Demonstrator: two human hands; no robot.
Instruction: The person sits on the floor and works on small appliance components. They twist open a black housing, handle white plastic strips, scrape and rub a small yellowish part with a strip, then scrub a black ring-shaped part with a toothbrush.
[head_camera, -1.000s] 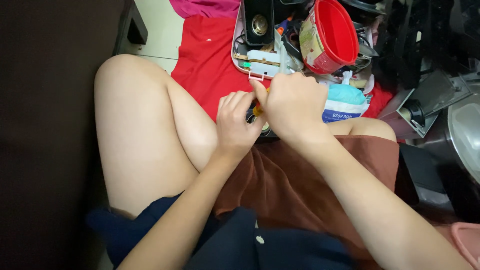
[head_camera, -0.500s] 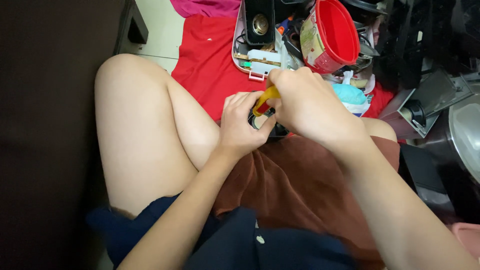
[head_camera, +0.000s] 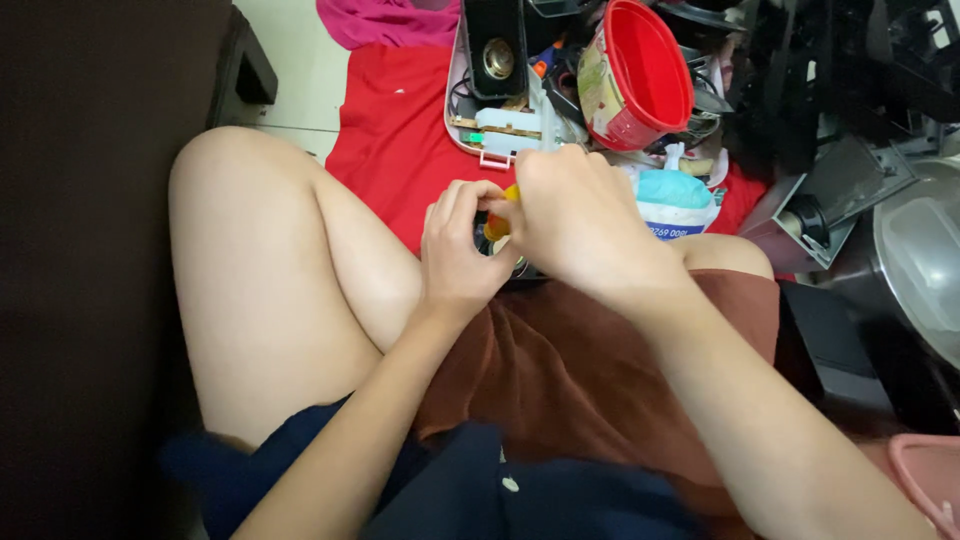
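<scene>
Two bare hands meet over the lap of a person seated on the floor. The left hand (head_camera: 460, 250) curls around a small dark part (head_camera: 492, 243), mostly hidden. The right hand (head_camera: 575, 215) pinches one yellow and orange tool (head_camera: 500, 212) in a tight grip, touching that part. One red bucket (head_camera: 640, 70) lies tipped among crowded clutter just beyond; the red cloth (head_camera: 395, 140) beside the knee is open.

Two hands, the left hand (head_camera: 462, 250) and the right hand (head_camera: 575, 215), meet mid-frame over one yellow-orange tool (head_camera: 497, 222). One red bucket (head_camera: 640, 75) and one black speaker (head_camera: 495, 50) sit along the top.
</scene>
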